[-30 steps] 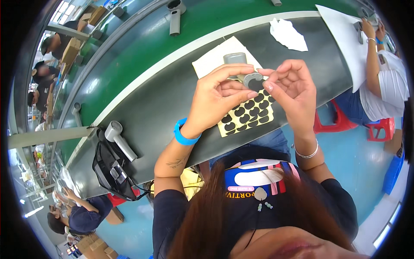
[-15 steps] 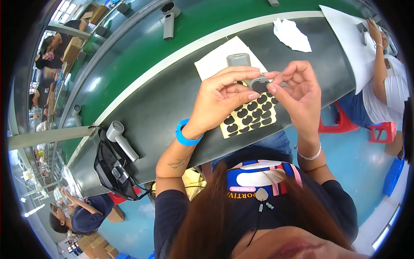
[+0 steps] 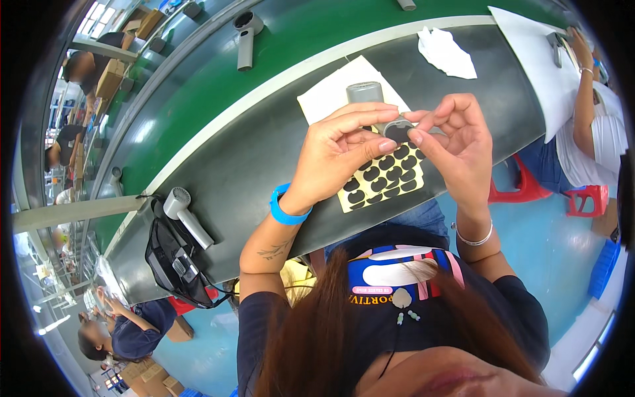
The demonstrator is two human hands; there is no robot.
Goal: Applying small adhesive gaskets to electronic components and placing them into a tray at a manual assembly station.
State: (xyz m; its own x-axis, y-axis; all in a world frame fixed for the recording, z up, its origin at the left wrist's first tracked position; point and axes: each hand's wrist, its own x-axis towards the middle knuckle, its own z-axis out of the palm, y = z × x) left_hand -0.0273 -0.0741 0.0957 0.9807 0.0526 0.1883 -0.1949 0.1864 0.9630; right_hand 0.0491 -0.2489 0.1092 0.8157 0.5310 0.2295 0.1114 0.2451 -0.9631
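Observation:
My left hand (image 3: pixel 344 142) grips a grey oval-ended device (image 3: pixel 385 122), with thumb and fingers closed around its sides. A black oval sticker (image 3: pixel 398 132) covers most of the end that faces me. At that sticker's right edge, the thumb and forefinger of my right hand (image 3: pixel 456 142) are pinched together. Just beyond the left fingers shows a grey rounded piece (image 3: pixel 365 92); whether it belongs to the held device is hidden. Below both hands lies a pale yellow sheet (image 3: pixel 411 186) bearing several black oval stickers.
A white sheet (image 3: pixel 320 99) lies under the hands on the dark table (image 3: pixel 264 145). To the left are a black bag (image 3: pixel 165 255) and a grey handheld fan (image 3: pixel 188 215). Crumpled white paper (image 3: pixel 446 54) lies farther back. Another fan (image 3: pixel 245 43) is on the green belt (image 3: pixel 198 86). Co-workers sit on both sides.
On the green belt the far fan has shifted left and slightly nearer. My hands and the held device have hardly moved.

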